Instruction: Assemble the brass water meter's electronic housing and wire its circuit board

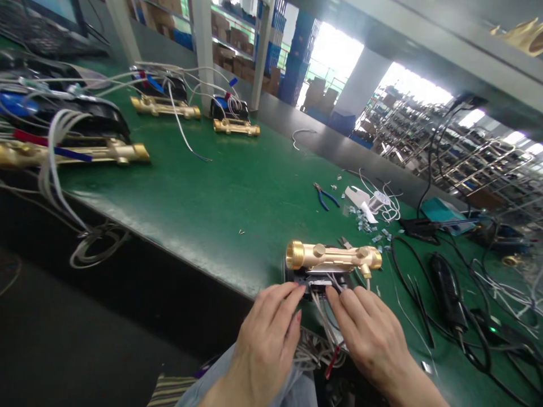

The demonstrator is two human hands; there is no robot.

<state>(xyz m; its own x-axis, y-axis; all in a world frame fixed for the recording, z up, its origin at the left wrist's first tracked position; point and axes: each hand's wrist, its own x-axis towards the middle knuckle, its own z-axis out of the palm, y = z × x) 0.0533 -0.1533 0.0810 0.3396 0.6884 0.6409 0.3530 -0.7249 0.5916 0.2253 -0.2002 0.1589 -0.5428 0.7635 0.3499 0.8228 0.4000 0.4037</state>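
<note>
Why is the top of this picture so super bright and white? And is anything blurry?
In the head view, the windows glare so brightly that the outdoors washes out to white. The brass pipe body shines with bright highlights too. Nothing looks badly blurred, but the picture is tilted, so the green workbench slants across it.

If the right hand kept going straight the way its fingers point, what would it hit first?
The right hand would probably meet the thin wires first, then the black housing under the brass meter body. Its fingertips seem almost on them, though depth is hard to judge.
</note>
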